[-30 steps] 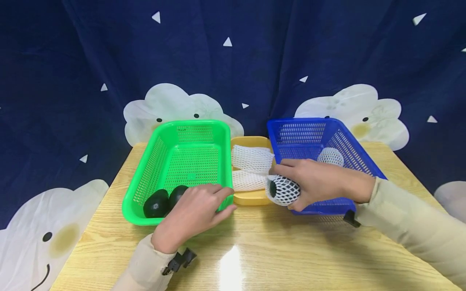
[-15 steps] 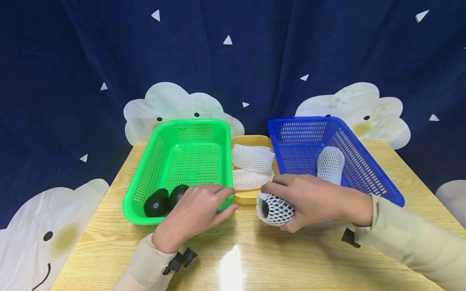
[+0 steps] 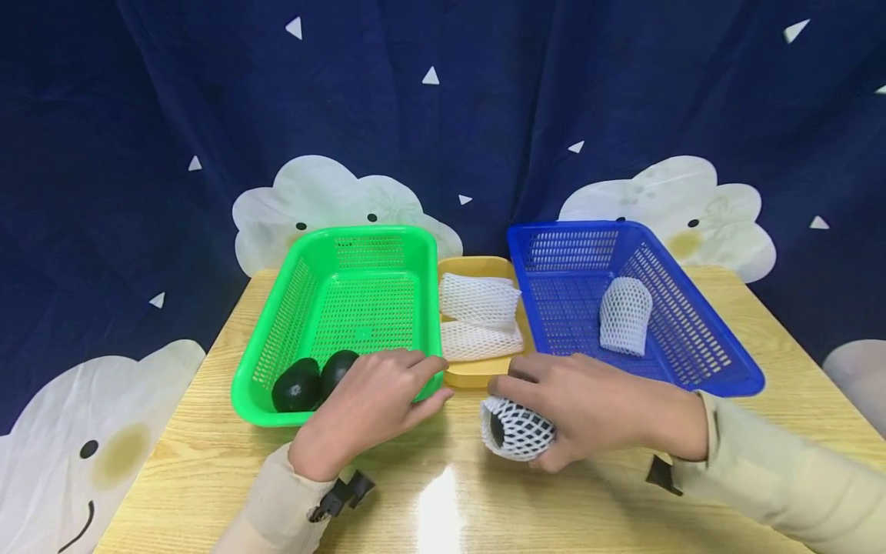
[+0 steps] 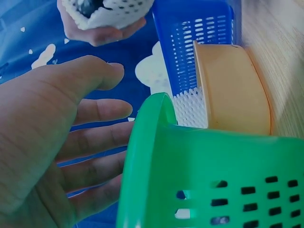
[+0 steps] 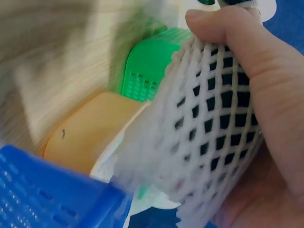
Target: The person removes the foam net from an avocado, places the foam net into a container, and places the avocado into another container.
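Observation:
In the head view my right hand (image 3: 595, 408) grips a dark avocado inside a white foam net sleeve (image 3: 519, 432), held over the front of the table. The right wrist view shows thumb and palm around the netted avocado (image 5: 225, 104), with loose net past its end. My left hand (image 3: 374, 396) is at the near right corner of the green basket (image 3: 431, 308). In the left wrist view its fingers (image 4: 102, 137) are relaxed at the green rim and hold nothing. Two dark avocados (image 3: 298, 386) lie in that basket, one partly hidden by the left hand.
Between the baskets stands a yellow tray (image 3: 477, 380) with white foam net sleeves (image 3: 479, 300). At the right, a blue basket (image 3: 564, 308) holds a white foam net piece (image 3: 626, 317). A dark blue cloth (image 3: 443, 115) hangs behind the wooden table (image 3: 388, 515).
My right hand has brought the netted avocado toward me and slightly left, away from the blue basket, uncovering the net piece inside it. The left hand has stayed in place.

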Motion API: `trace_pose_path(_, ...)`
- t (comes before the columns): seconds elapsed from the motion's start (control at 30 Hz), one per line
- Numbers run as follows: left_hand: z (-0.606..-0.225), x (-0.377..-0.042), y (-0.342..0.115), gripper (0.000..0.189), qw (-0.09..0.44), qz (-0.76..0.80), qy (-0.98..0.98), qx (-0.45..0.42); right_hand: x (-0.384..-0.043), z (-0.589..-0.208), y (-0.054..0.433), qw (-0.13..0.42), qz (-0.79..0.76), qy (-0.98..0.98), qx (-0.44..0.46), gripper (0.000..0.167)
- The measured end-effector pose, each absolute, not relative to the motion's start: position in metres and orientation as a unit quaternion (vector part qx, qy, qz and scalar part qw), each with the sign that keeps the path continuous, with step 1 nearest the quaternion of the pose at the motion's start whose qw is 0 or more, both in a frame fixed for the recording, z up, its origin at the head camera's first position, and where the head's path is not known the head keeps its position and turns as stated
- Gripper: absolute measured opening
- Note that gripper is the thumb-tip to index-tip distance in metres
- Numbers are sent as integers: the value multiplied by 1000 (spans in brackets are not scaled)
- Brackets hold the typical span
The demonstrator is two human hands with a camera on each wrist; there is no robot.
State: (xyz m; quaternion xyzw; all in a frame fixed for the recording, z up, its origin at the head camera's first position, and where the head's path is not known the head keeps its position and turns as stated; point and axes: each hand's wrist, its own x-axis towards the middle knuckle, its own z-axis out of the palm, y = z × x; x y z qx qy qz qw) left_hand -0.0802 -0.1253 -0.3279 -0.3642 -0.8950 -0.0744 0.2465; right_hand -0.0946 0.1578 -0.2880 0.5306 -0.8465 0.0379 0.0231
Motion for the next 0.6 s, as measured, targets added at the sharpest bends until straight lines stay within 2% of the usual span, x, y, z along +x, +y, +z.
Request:
trace_pose_path(0.43, -333, -82, -123, 19, 248, -84, -884, -387, -85, -315, 151, -56, 61, -844, 530, 72)
trace_pose_path(0.6, -333, -81, -122, 20, 242, -107, -873, -410, -86, -328, 152, -70, 81, -849, 517, 75)
